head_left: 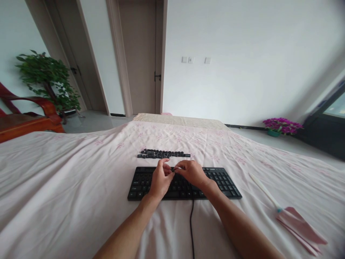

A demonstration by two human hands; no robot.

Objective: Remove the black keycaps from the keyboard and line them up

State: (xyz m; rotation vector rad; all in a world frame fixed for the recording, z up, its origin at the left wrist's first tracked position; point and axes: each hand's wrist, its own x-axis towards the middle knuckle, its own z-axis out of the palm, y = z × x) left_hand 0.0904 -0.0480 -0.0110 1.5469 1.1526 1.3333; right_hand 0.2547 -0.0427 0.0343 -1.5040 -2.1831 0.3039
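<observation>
A black computer keyboard (172, 194) lies on the pink floral cloth, its cable running toward me. Above its upper middle, my hands meet fingertip to fingertip. My left hand (161, 178) pinches a small dark piece, which looks like a keycap (173, 170), between thumb and finger. My right hand (192, 172) is closed around a thin shiny wire-like tool (178, 167) that touches or nearly touches that piece. Just beyond the keyboard, many loose black keycaps (161, 154) sit in uneven rows. Part of the keyboard is hidden beneath my hands and wrists.
A pink fly swatter (299, 226) with a pale handle rests on the cloth (81, 194) at right. Farther off stand a wooden chair (32, 122), a leafy plant (48, 79), closed doors (140, 54) and purple flowers (283, 125) in a pot.
</observation>
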